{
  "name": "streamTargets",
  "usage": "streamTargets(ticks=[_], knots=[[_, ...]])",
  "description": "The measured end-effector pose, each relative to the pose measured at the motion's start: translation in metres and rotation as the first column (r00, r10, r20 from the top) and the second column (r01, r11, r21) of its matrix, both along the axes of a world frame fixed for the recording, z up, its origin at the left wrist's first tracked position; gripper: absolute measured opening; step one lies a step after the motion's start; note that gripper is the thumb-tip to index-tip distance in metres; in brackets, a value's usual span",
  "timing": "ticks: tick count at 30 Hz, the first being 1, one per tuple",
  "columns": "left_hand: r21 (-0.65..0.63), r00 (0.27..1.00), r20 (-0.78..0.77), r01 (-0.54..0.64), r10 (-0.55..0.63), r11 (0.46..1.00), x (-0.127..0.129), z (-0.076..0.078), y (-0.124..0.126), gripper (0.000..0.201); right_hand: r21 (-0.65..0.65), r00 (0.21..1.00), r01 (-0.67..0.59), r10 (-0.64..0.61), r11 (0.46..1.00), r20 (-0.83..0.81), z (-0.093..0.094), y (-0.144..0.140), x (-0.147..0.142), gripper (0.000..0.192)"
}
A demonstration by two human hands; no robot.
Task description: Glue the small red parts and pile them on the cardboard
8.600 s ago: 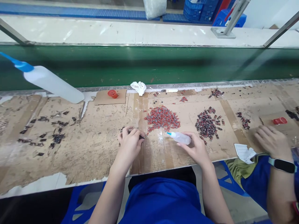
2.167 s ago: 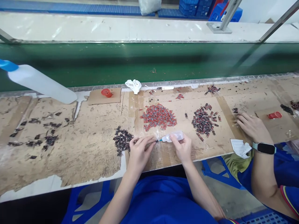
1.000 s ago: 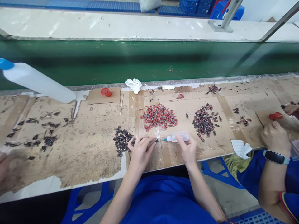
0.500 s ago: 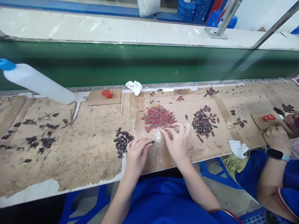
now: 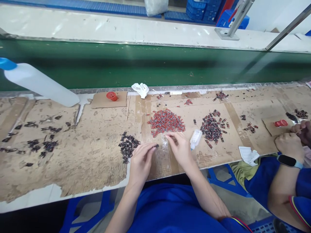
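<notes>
My left hand (image 5: 141,159) rests on the taped cardboard and pinches a small dark part (image 5: 155,146) at its fingertips, just right of a pile of dark parts (image 5: 127,145). My right hand (image 5: 181,148) lies palm down with thumb and forefinger pinched on a red part at the near edge of the red parts pile (image 5: 166,120). A small clear squeeze bottle (image 5: 195,138) lies on its side just right of that hand, untouched. A mixed dark and red pile (image 5: 212,127) sits beyond the bottle.
A big white bottle with a blue cap (image 5: 39,84) lies at the far left, next to scattered dark parts (image 5: 36,142). A red cap (image 5: 111,95) and a white rag (image 5: 140,89) border the green conveyor belt (image 5: 155,64). A co-worker's hands (image 5: 290,144) work at the right, near a paper slip (image 5: 247,154).
My right hand let go of the squeeze bottle, which now lies on the cardboard, and moved left to the edge of the red pile. My left hand kept its dark part.
</notes>
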State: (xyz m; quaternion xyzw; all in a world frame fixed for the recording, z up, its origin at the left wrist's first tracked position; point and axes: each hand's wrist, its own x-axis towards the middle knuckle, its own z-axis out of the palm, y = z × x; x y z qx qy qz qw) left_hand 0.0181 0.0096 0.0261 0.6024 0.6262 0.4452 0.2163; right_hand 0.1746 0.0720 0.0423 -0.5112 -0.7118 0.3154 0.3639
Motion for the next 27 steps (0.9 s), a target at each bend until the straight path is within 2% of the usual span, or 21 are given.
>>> streamTargets(ticks=[4,9,13,16,20,27], knots=[[0.037,1.0,0.0,-0.007,0.007,0.999,0.003,0.006,0.002,0.017,-0.136,0.983,-0.08,0.056,0.988,-0.173,0.005,-0.013,0.001,0.018],[0.065,1.0,0.015,-0.02,0.019,0.998,0.006,0.008,0.002,0.014,-0.266,0.949,-0.01,-0.075,0.964,-0.307,0.003,-0.02,-0.006,0.015],[0.066,0.998,0.066,-0.02,0.016,0.998,0.01,0.009,0.001,0.012,-0.369,0.923,-0.039,-0.108,0.929,-0.369,-0.002,-0.02,-0.008,0.015],[0.04,0.986,0.159,-0.047,0.04,0.998,0.014,0.011,0.0,0.012,-0.412,0.895,-0.065,-0.13,0.909,-0.427,-0.003,-0.022,-0.011,0.014],[-0.029,0.946,0.309,-0.093,0.097,0.995,0.019,0.012,-0.001,0.01,-0.382,0.861,-0.061,-0.145,0.922,-0.487,-0.002,-0.029,-0.015,0.013],[-0.133,0.881,0.455,-0.077,0.13,0.988,0.022,0.015,0.002,0.013,-0.154,0.889,0.01,-0.079,0.988,-0.452,0.003,-0.032,-0.014,0.008]])
